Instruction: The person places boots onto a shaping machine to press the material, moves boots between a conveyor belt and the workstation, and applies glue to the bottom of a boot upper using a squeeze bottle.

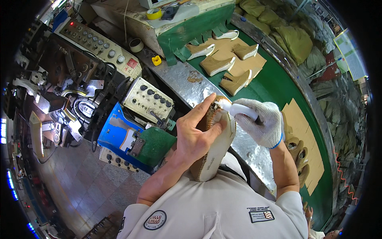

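My bare left hand (195, 137) grips a tan shoe (213, 159) in front of my chest, fingers on one side and thumb across its pale underside. Orange stitching runs along the shoe's gathered edge, and the underside faces up toward me. In a white knit glove with a blue cuff, my right hand (264, 123) closes around a white plastic bottle (242, 110). The bottle's tip is at the upper end of the shoe, close to my left index finger; whether it touches the shoe I cannot tell.
On the green conveyor (270, 89) to the right, several tan shoes (217, 65) rest on cardboard (258, 59), with more shoes (302, 155) farther down. A metal ledge (250, 155) runs alongside. At left stand a machine (79, 105) and its control panel (101, 46). A yellow tape roll (154, 14) lies above.
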